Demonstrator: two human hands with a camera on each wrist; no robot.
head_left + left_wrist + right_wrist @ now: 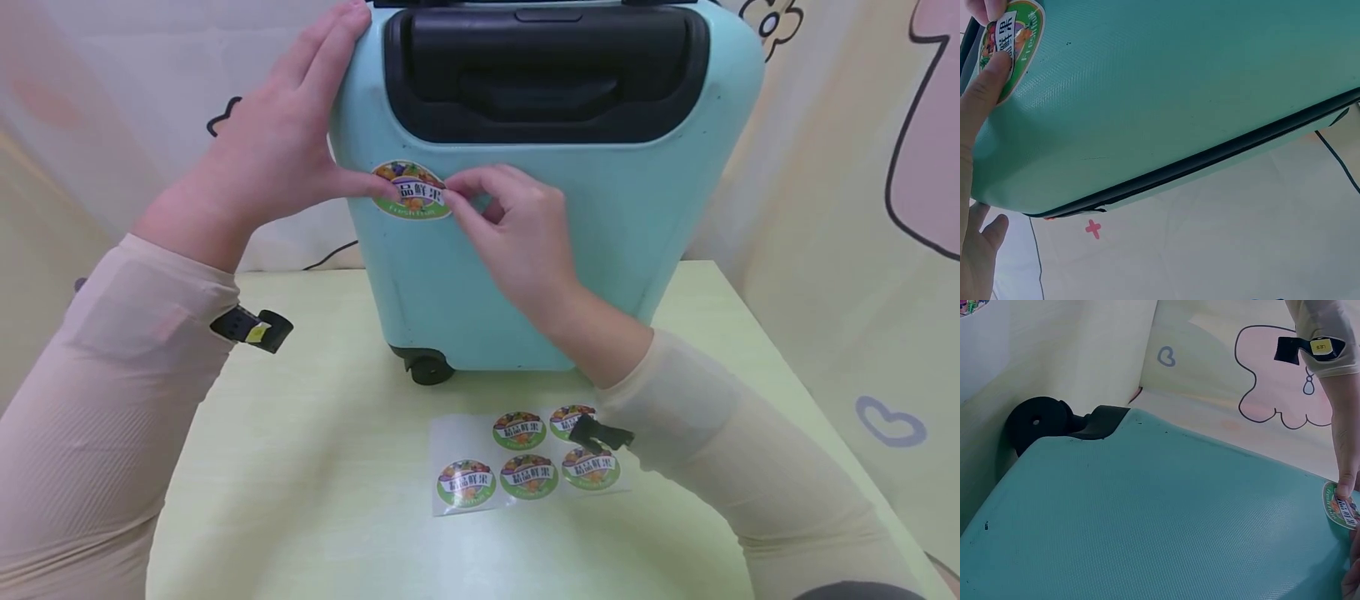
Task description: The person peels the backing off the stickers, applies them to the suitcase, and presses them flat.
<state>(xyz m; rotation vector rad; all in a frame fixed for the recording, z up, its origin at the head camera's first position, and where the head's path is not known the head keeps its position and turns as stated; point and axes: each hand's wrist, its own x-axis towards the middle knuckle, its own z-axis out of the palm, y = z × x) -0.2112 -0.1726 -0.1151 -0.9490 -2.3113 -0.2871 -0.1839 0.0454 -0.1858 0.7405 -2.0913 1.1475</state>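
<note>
A light teal suitcase (480, 308) stands upright on the table, its black handle recess (540, 75) at the top. An oval fruit sticker (411, 208) with Chinese characters lies against its front, toward the left side. My left hand (277, 142) spans the suitcase's left edge, fingers stretched up along the side. Its straight thumb presses the sticker's left part, as the left wrist view also shows on the sticker (1025, 37). My right hand (525, 233) pinches the sticker's right edge between thumb and forefinger. In the right wrist view the sticker (1331, 506) shows at the right border.
A sheet of several matching stickers (465, 425) lies on the pale green table (315, 467) before the suitcase, partly behind my right sleeve. A black wheel (430, 370) shows at the suitcase's lower left. Patterned cloth (840, 250) hangs behind and beside the table.
</note>
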